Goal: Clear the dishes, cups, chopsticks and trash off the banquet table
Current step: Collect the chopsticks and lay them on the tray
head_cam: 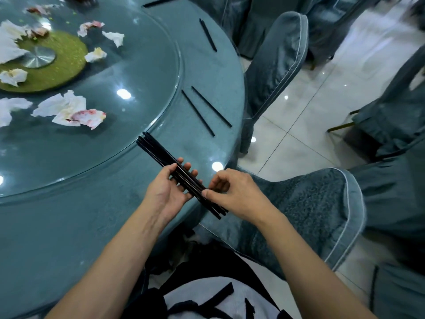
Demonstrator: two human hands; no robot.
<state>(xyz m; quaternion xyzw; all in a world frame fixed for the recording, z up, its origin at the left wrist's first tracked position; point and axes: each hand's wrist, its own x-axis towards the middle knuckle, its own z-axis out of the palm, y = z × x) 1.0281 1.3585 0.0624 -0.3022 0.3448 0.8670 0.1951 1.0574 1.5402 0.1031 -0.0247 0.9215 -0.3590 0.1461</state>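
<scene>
We hold a bundle of thin black chopsticks (pixel 181 173) in front of us, above the near edge of the round table covered in blue-green cloth (pixel 69 226). Our left hand (pixel 169 187) lies under the bundle with the palm up, the fingers curled round it from below and the thumb over the top, so the sticks stay parallel and do not roll away. Our right hand (pixel 234 192) pinches the near ends between thumb and bent fingers; we judge this is to push the tips level and tidy the bundle.

More work remains on the cloth: a loose pair of black chopsticks (pixel 205 111) lies just beyond the bundle, another pair (pixel 208 34) is further along the rim, and one more (pixel 161 1) is at the far edge. On the round glass turntable (pixel 115 134) are crumpled white napkins with red stains (pixel 69 110) around a green centre mat (pixel 57 72).

Chairs in blue-grey fabric covers (pixel 276 65) stand near the table on a shiny pale tiled floor (pixel 310 111)
</scene>
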